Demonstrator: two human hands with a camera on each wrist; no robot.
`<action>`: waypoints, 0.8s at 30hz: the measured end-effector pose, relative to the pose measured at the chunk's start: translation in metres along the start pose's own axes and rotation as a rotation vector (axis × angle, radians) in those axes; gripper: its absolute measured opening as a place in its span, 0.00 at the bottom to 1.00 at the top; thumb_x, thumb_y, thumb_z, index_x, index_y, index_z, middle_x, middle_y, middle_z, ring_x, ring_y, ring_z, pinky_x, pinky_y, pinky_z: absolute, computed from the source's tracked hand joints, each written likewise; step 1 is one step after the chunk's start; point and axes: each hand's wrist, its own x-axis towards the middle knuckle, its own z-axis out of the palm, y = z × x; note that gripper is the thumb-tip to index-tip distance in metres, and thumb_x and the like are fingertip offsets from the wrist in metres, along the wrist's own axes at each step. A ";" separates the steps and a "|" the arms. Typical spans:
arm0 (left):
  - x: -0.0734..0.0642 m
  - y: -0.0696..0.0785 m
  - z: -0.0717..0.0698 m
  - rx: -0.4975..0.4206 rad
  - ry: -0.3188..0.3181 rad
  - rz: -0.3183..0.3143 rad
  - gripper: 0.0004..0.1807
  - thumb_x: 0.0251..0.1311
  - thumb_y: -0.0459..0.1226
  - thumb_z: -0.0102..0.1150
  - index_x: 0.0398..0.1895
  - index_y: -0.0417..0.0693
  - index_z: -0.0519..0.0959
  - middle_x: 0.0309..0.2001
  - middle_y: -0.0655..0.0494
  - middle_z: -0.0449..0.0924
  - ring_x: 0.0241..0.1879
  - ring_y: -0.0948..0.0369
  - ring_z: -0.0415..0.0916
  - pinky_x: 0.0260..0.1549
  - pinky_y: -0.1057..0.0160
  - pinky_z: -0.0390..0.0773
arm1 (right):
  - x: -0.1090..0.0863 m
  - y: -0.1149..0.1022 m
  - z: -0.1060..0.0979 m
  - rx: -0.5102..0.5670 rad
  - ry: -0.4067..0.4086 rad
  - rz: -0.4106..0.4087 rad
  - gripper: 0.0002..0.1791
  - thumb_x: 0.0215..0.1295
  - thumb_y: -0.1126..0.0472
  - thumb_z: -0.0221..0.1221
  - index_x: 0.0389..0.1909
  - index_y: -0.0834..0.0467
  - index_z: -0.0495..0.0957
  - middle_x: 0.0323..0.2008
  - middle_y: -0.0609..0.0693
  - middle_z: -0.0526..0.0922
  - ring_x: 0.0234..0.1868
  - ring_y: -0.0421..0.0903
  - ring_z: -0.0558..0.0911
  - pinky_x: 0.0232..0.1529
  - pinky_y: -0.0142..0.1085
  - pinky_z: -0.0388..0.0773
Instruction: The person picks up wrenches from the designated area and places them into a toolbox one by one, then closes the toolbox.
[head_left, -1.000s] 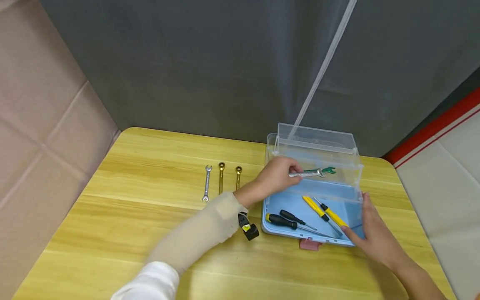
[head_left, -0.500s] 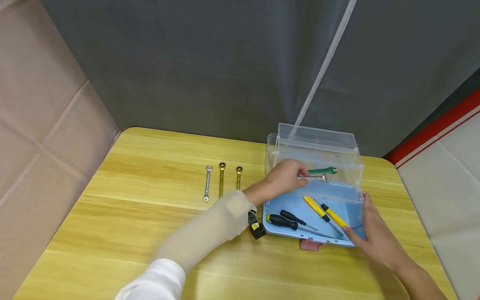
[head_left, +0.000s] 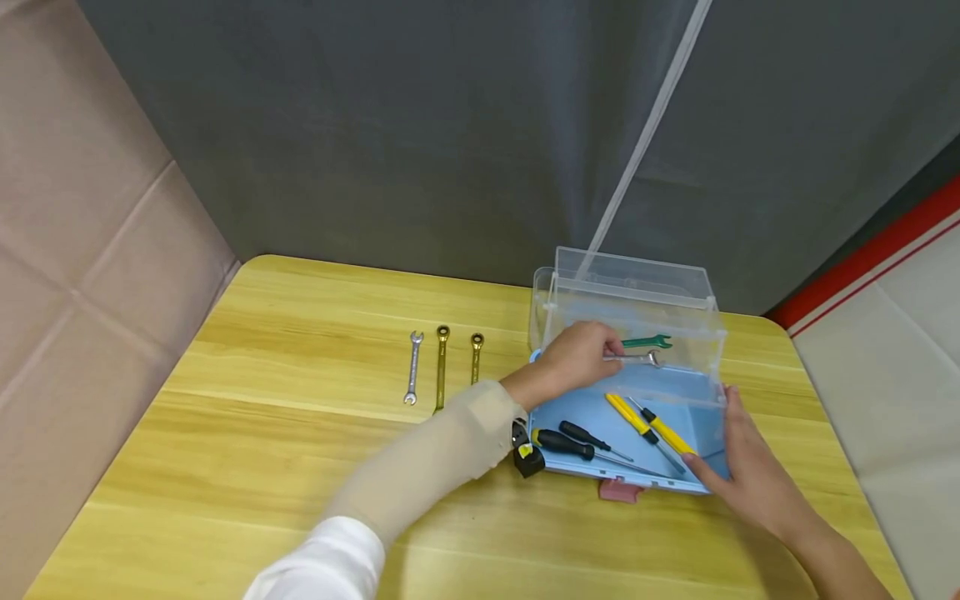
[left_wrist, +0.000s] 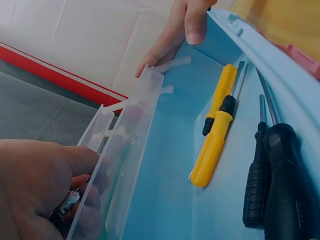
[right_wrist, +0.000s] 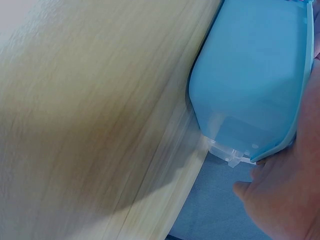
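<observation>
My left hand (head_left: 581, 357) pinches a silver wrench (head_left: 639, 359) over the clear tray (head_left: 630, 302) of the blue toolbox (head_left: 577, 407). In the left wrist view the fingers curl round the wrench's shank behind the tray's see-through wall. A green open-end wrench (head_left: 649, 342) lies in the tray just beyond it. My right hand (head_left: 757, 475) grips the toolbox's right side, thumb over the rim and fingers outside. On the box floor lie two yellow-handled tools (left_wrist: 212, 150) and two black-handled screwdrivers (left_wrist: 280, 170).
Left of the toolbox, on the wooden table (head_left: 262, 450), lie a silver open-end wrench (head_left: 413, 368) and two gold ratchet wrenches (head_left: 442, 362), partly hidden by my left sleeve. A pink latch (head_left: 620, 491) sticks out at the box's front. A grey curtain (head_left: 375, 150) hangs behind.
My left hand has moved a little right and lower with the silver wrench, which now sits apart from the green wrench it overlapped. The right hand stays put.
</observation>
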 end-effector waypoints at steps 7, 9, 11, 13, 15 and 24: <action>0.000 0.003 0.003 0.056 -0.023 -0.012 0.12 0.68 0.43 0.66 0.50 0.52 0.87 0.48 0.63 0.85 0.43 0.69 0.77 0.41 0.75 0.75 | -0.001 0.000 -0.001 0.003 0.005 -0.005 0.63 0.69 0.48 0.64 0.79 0.65 0.23 0.78 0.73 0.35 0.75 0.76 0.46 0.66 0.73 0.50; 0.000 0.003 0.004 0.070 -0.038 -0.015 0.13 0.67 0.43 0.67 0.52 0.52 0.86 0.48 0.63 0.85 0.44 0.70 0.77 0.42 0.75 0.74 | -0.001 0.000 -0.001 0.001 0.007 -0.010 0.62 0.69 0.48 0.64 0.79 0.65 0.24 0.78 0.73 0.35 0.75 0.76 0.46 0.66 0.73 0.49; 0.000 0.003 0.003 0.071 -0.058 -0.012 0.15 0.66 0.42 0.68 0.54 0.52 0.85 0.50 0.62 0.85 0.45 0.69 0.77 0.44 0.75 0.75 | -0.001 0.000 -0.001 -0.003 0.006 -0.008 0.62 0.69 0.48 0.64 0.79 0.65 0.23 0.78 0.73 0.35 0.75 0.76 0.46 0.66 0.73 0.50; 0.000 0.004 0.002 0.068 -0.078 -0.013 0.16 0.66 0.40 0.68 0.56 0.51 0.84 0.52 0.61 0.84 0.48 0.68 0.77 0.46 0.75 0.75 | -0.001 0.000 -0.001 -0.003 0.006 -0.007 0.63 0.69 0.48 0.64 0.79 0.65 0.24 0.78 0.73 0.35 0.75 0.76 0.46 0.65 0.73 0.51; 0.000 0.004 0.001 0.059 -0.095 -0.015 0.18 0.66 0.38 0.67 0.59 0.50 0.83 0.55 0.59 0.83 0.51 0.67 0.78 0.49 0.73 0.75 | 0.000 -0.001 -0.001 0.000 0.005 -0.005 0.63 0.69 0.48 0.64 0.79 0.65 0.23 0.78 0.74 0.35 0.75 0.77 0.47 0.64 0.74 0.52; 0.000 0.004 0.001 0.056 -0.101 -0.003 0.20 0.68 0.33 0.63 0.62 0.49 0.81 0.57 0.59 0.82 0.55 0.65 0.77 0.53 0.72 0.75 | 0.000 -0.001 -0.001 0.009 0.002 -0.002 0.63 0.69 0.48 0.64 0.79 0.65 0.23 0.77 0.75 0.37 0.73 0.78 0.49 0.63 0.75 0.52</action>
